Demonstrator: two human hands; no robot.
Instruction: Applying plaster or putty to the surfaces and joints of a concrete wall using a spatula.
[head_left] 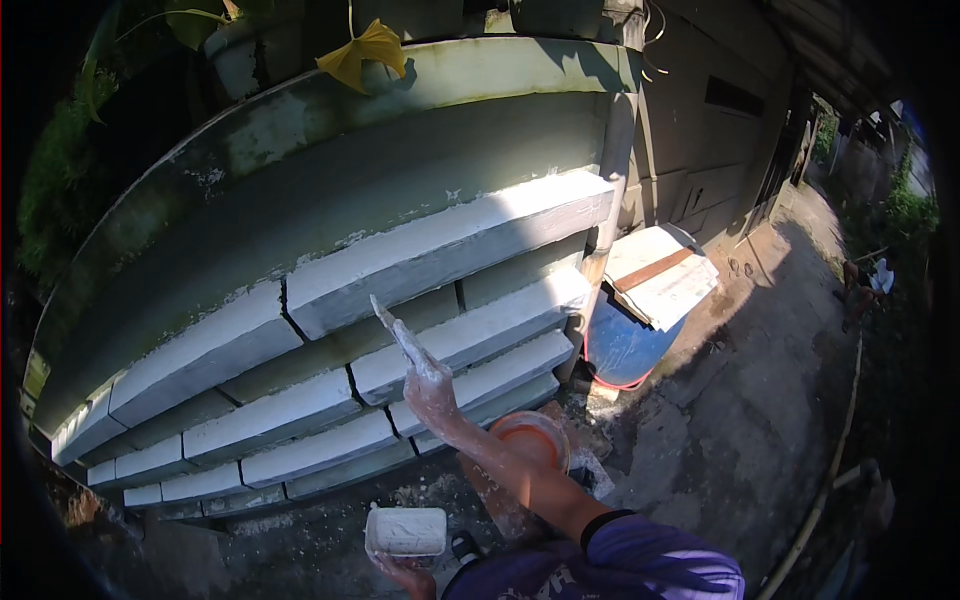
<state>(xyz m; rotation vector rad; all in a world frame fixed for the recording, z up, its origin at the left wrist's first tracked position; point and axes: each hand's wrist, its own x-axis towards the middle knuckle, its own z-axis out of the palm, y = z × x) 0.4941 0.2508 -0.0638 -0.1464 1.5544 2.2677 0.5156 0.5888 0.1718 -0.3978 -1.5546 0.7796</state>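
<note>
Right hand [430,382] clasped round a brush [388,317]; left hand [405,574] pinching the white tub's [406,531] edge, where tilting could spill its contents.

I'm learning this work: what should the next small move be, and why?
Perhaps draw the slim, white-smeared tool along the lower edge of the upper long, white ledge: the right hand holds its tip near that edge, and the narrow greenish strip beneath looks uncoated.

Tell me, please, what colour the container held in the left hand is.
The container is white; it shows best in the head view.
</note>
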